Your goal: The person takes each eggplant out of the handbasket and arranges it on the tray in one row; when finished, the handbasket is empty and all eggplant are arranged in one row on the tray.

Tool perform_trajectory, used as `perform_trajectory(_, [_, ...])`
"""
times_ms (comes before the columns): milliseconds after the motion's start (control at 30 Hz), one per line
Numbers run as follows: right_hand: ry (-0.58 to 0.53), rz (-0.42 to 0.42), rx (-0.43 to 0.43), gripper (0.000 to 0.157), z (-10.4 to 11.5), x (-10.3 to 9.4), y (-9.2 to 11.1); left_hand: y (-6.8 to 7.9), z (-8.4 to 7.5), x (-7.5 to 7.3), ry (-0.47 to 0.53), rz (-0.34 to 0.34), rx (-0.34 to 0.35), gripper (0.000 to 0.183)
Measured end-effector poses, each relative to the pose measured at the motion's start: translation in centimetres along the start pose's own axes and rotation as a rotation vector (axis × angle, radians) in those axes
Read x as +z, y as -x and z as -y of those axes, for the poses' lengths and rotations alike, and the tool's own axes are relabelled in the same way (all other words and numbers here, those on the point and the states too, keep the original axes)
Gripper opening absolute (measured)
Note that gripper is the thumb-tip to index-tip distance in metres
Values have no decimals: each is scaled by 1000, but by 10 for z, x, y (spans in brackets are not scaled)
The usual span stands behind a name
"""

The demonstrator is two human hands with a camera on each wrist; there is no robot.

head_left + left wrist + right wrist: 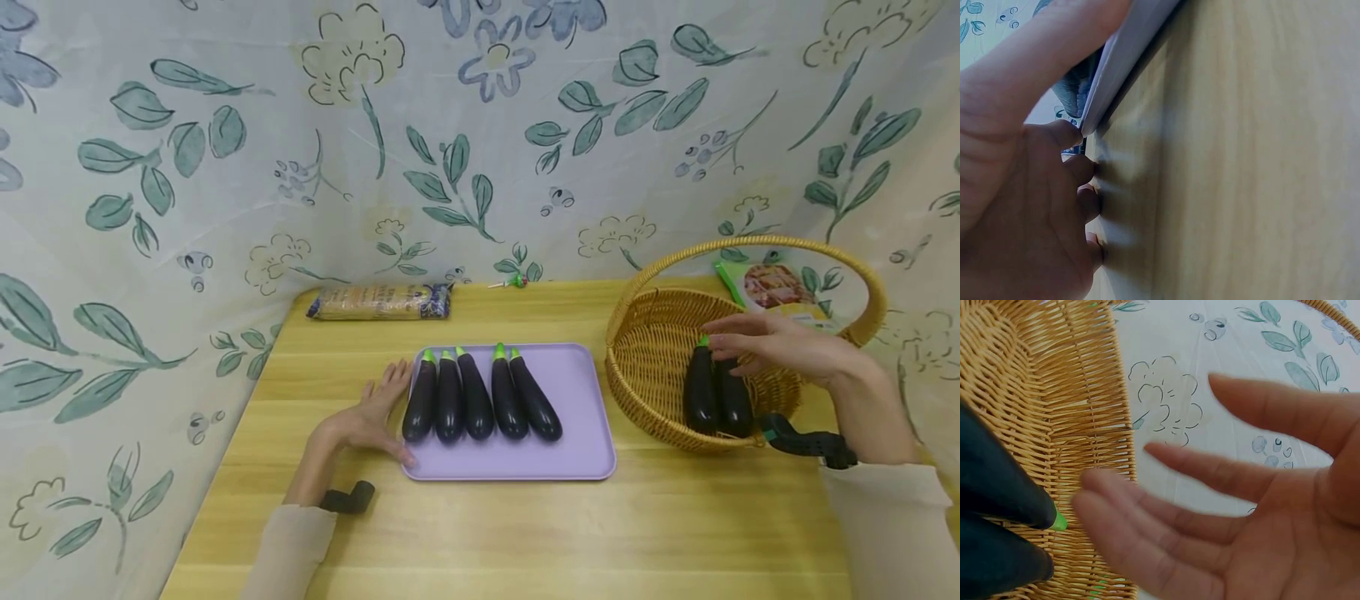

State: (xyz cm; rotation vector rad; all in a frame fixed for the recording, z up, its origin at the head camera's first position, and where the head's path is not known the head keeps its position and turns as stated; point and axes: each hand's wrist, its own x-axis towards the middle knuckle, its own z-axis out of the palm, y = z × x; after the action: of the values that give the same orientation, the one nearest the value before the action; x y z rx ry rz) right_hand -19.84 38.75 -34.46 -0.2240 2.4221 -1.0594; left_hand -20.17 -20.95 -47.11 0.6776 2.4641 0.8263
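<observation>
My left hand (366, 421) rests with fingers spread at the left edge of a lilac tray (581, 417), its thumb at the near left corner. In the left wrist view the fingertips (1088, 203) are down on the wooden surface beside the tray's side. Several dark eggplants (449, 400) lie side by side on the tray, green stem ends pointing away. Over a wicker basket (641, 333) my right hand (791, 346) hovers with extended fingers and nothing between them. Beneath it, two eggplants (702, 392) lie in the basket; the right wrist view shows one green tip (1060, 521) near the fingertips.
A long wrapped packet (378, 302) lies at the back left of the wooden table (510, 533). Behind the basket's tall arched handle (750, 242) is a green and white bag (772, 287). A small green and red item (517, 281) sits by the floral cloth backdrop (480, 167).
</observation>
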Motion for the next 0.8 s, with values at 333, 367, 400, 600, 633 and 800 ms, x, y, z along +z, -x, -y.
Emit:
perform_trajectory(333, [18,86,165,76,-6,-1,-10,0,-1,1,8,1,-10,154])
perform_trajectory(367, [20,90,180,77,-7,0,-12,0,-1,1,6,1,-8,154])
perform_trajectory(400, [24,97,192,78,-8,1,-13,0,-1,1,6,1,-7,153])
perform_trajectory(600, [8,161,211,75,-10,7,-22,0,-1,0,4,0,0,153])
perform_trajectory(633, [-4,174,201,74,-11,9,-24,0,-1,0,2,-1,1,153])
perform_trajectory(800, [-81,236,138,72,-15,19,-33,0,0,0,-5,0,4,153])
